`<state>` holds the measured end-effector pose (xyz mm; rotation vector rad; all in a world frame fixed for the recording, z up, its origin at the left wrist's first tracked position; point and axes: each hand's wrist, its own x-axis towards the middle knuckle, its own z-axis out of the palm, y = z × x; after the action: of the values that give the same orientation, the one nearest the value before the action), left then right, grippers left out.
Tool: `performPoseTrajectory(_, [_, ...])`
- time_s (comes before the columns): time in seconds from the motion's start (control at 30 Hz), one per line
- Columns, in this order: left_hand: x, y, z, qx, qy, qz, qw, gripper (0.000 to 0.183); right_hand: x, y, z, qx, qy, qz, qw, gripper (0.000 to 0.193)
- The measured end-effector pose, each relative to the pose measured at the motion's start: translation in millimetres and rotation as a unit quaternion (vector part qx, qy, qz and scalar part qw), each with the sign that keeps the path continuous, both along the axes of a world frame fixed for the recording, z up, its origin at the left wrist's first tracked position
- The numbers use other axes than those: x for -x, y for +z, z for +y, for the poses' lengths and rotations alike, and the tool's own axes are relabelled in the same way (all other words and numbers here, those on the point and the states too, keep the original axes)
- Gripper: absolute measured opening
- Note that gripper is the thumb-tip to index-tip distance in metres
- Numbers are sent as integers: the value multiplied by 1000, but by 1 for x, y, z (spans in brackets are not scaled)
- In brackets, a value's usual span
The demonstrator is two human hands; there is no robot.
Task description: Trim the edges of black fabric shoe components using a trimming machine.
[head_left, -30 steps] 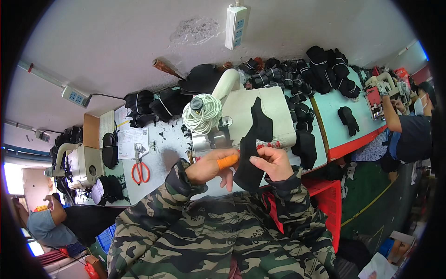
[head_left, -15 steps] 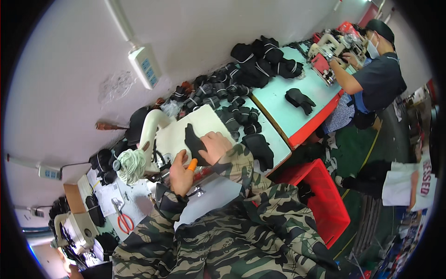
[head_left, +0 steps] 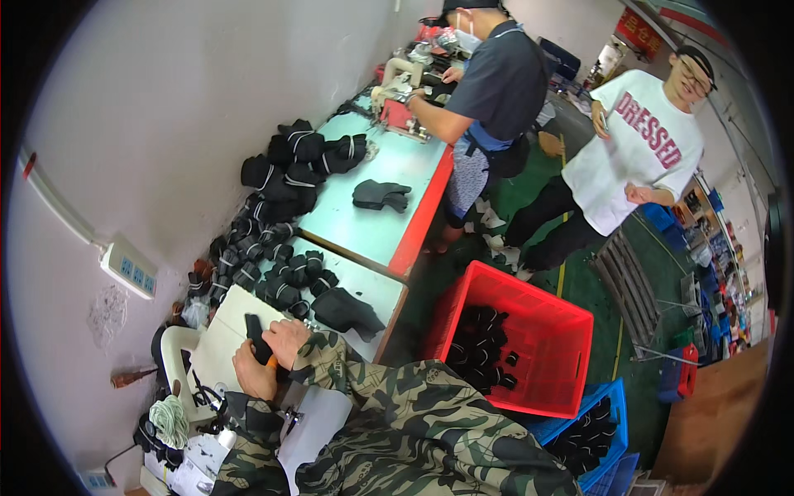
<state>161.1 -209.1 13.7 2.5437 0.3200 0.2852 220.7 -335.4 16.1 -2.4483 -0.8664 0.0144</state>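
Note:
A narrow black fabric piece (head_left: 257, 340) lies at the sewing machine's pale bed, between my two hands. My left hand (head_left: 255, 376) has its fingers closed on the near side of this piece, and an orange cover (head_left: 272, 362) shows by its fingertips. From the other side my right hand (head_left: 288, 341) grips the same fabric with bent fingers. Part of the piece is hidden under both hands. Just left of them stands the cream sewing machine (head_left: 175, 355), with a bundle of pale cord (head_left: 169, 423) beside it.
Rolled black bundles (head_left: 248, 256) line the wall, and a black fabric stack (head_left: 347, 312) lies right of my hands. A black glove (head_left: 381, 195) rests on the neighbouring table. Red (head_left: 529, 376) and blue crates (head_left: 608, 430) stand at my right. One co-worker sews; another person stands beyond.
My view has swung to the right, so the crates and the standing person now show more fully. Both hands stay on the black fabric piece, of which less shows, looking narrower.

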Motion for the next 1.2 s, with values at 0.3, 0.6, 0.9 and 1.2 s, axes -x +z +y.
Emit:
performPoseTrajectory(0.3, [8,36,-20,140,-131,-42,981,33,-2,33,-18,84,75,-121,986,30])
performPoseTrajectory(0.6, [30,101,-12,186,-269,172,929,36,2,40,-65,-39,227,259,938,45])
performPoseTrajectory(0.9, [36,82,19,43,-167,29,985,18,11,43,-30,-74,161,98,979,23])
performPoseTrajectory(1.2, [35,66,14,188,-16,-19,982,56,-5,41,-57,-122,39,200,972,29])
